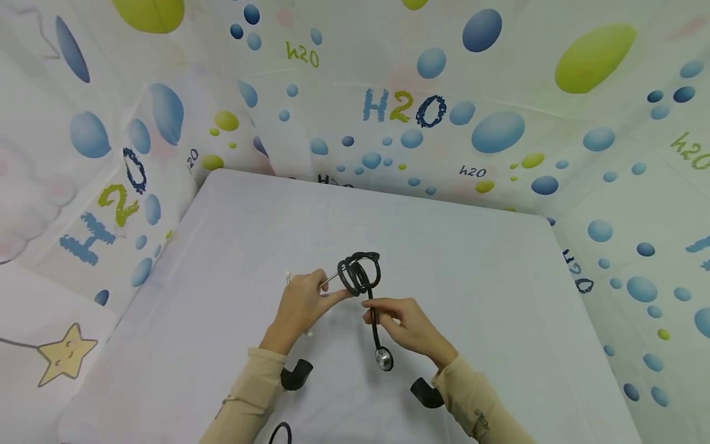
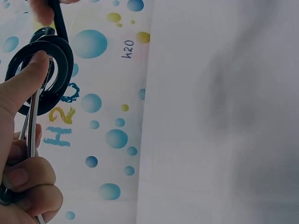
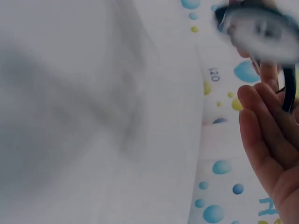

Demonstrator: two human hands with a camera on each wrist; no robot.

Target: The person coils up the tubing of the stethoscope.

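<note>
A stethoscope with black tubing is held above the white table, its tube wound into several loops. My left hand grips its metal ear tubes, fingers curled round them, while the thumb presses on the coiled tube in the left wrist view. Below the coil, my right hand pinches the free stretch of tube between thumb and fingers. From that stretch hangs the silver chest piece, which appears blurred and close in the right wrist view. Pale earpieces show beside the left hand.
The white table extends around both hands. Black wrist straps or mounts show at each cuff, and a thin black cable loop lies at the bottom edge. Behind the table hangs a white curtain printed with drops and lettering.
</note>
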